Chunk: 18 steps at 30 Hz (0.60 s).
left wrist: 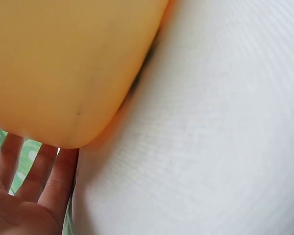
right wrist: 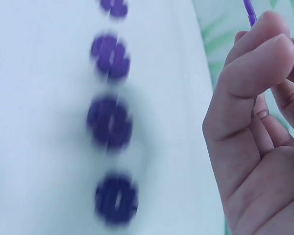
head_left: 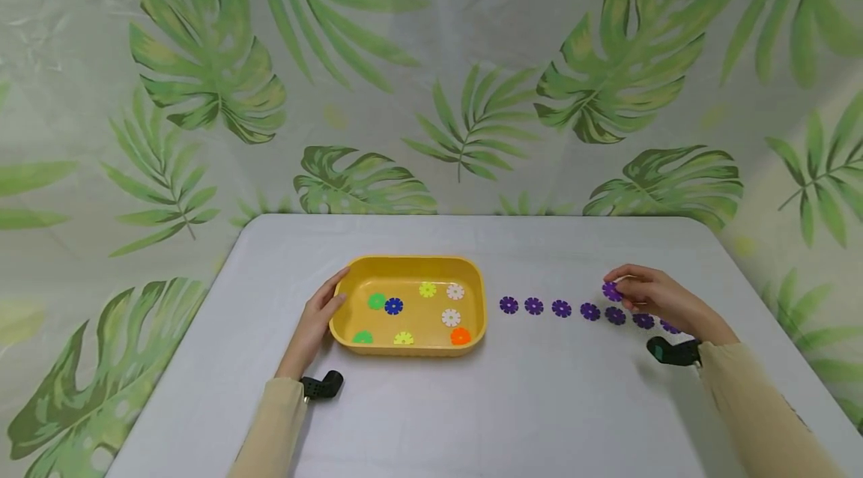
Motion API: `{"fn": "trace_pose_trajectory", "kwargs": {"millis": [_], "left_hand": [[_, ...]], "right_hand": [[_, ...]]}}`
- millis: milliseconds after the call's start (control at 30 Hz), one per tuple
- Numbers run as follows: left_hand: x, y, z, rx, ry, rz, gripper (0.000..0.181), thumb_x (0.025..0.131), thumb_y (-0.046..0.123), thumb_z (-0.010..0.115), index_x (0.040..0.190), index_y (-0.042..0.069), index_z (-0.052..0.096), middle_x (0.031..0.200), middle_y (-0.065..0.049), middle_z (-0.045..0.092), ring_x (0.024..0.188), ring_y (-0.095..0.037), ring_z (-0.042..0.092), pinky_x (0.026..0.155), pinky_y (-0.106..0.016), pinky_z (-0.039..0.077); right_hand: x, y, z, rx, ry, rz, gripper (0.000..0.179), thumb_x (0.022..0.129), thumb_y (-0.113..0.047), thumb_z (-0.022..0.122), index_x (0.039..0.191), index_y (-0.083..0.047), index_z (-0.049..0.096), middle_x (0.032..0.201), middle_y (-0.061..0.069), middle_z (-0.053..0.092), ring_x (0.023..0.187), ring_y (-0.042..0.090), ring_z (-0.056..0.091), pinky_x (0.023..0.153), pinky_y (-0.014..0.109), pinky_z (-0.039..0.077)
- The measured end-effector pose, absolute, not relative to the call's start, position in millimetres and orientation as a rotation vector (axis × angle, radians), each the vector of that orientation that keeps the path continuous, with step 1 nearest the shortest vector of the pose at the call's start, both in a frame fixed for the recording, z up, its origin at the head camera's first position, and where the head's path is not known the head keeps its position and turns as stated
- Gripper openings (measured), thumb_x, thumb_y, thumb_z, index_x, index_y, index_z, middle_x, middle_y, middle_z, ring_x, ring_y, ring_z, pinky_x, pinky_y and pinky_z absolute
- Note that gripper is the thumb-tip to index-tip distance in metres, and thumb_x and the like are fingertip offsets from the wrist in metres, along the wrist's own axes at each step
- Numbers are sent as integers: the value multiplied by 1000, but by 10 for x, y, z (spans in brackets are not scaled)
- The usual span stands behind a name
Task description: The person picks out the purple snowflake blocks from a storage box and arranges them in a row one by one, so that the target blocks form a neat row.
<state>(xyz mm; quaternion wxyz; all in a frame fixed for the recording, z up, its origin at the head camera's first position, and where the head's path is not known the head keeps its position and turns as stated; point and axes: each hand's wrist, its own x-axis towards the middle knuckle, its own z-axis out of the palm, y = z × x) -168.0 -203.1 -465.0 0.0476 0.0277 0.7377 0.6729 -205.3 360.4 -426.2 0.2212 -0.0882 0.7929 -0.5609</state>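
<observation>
My right hand (head_left: 650, 294) pinches a purple snowflake disc (head_left: 612, 291) between thumb and fingers, raised above a row of purple discs. In the right wrist view only a thin edge of the held disc (right wrist: 250, 12) shows past the fingertips. Below the hand lie other purple discs (head_left: 615, 315), spaced apart in a line. My left hand (head_left: 315, 321) holds the left end of a yellow tray (head_left: 411, 350), its thumb over the rim. In the left wrist view, fingers (left wrist: 54, 183) reach along the tray's outer wall, their tips hidden behind it.
Inside the tray lie several loose discs: green (head_left: 376, 301), blue (head_left: 394, 306), yellow (head_left: 428, 289), white (head_left: 451, 318) and orange (head_left: 461, 336). The purple row runs rightward from beside the tray across the white table (head_left: 539, 403). A leaf-patterned cloth (head_left: 472, 28) hangs behind.
</observation>
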Motion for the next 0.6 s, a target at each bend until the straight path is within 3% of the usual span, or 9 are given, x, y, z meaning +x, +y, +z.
{"fn": "trace_pose_trajectory", "kwargs": {"millis": [167, 433, 500, 600], "left_hand": [[-1682, -2035, -4673, 93, 2257, 2053, 47, 102, 11, 43, 149, 11, 35, 155, -6, 24, 142, -20, 21, 114, -36, 21], [-1667, -2050, -4666, 98, 2275, 2043, 48, 103, 12, 43, 149, 11, 34, 155, -6, 25, 142, -21, 21, 114, -37, 21], [-1662, -2053, -4652, 91, 2281, 2036, 47, 103, 12, 43, 149, 12, 34, 155, -5, 25, 142, -21, 21, 114, -37, 21], [-1661, -2061, -4642, 82, 2284, 2032, 47, 103, 12, 43, 149, 12, 34, 155, -5, 24, 141, -20, 21, 114, -36, 21]], "right_hand": [[-1830, 4130, -4387, -151, 2176, -1672, 19, 102, -13, 46, 114, -8, 60, 86, 2, 56, 71, 15, 57, 64, 27, 53], [-1596, 4663, -4640, 88, 2184, -1797, 33, 101, -6, 44, 97, -27, 69, 91, -8, 63, 73, 13, 62, 67, 24, 56], [-1564, 4694, -4687, 158, 2249, -1755, 30, 101, -7, 45, 96, -25, 68, 89, -7, 63, 71, 13, 62, 66, 24, 56], [-1550, 4697, -4730, 210, 2376, -1652, 22, 100, -7, 43, 105, -5, 65, 87, -3, 63, 70, 13, 63, 64, 24, 56]]}}
